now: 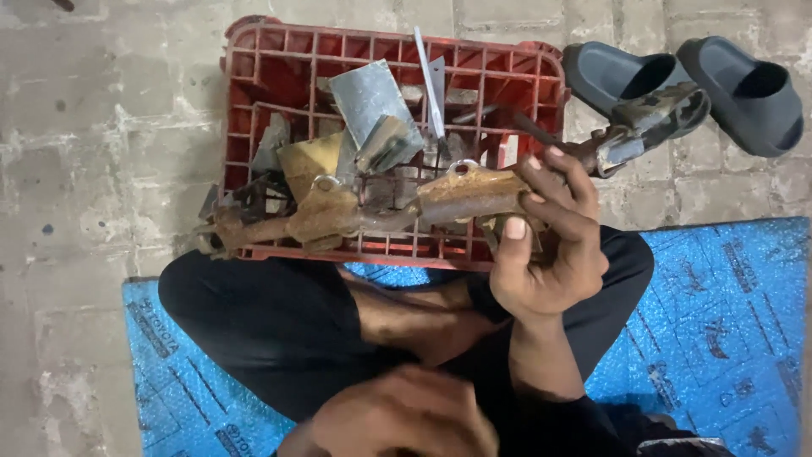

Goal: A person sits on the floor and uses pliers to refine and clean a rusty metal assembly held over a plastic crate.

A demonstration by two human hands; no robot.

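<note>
**Right hand grips rusty metal part over red crate**

The right hand (545, 254) is raised at the crate's near right corner, fingers closed around one end of a long rusty metal part (381, 207). The part runs roughly level along the near edge of the red plastic crate (254, 110), its far end sticking out past the crate's near left corner. It looks like linked or jointed pieces with small rings on top. The left hand (397, 419) sits low and close to the camera, blurred; its grip cannot be told, and nothing visible is in it.

Inside the crate: a grey sheet-metal piece (368, 97) tilted near the middle, a thin pale blade-like strip (427, 80) leaning toward the far edge, and mixed scrap beneath, too jumbled to sort. The held part blocks the view of the crate's near row.

Just past the crate's right edge lies another rusty bracket-like piece (651, 123), overlapping a pair of dark grey slippers (744, 89) on the paved floor. The person sits cross-legged in dark trousers on a blue patterned mat (727, 322), the crate touching the knees.
</note>
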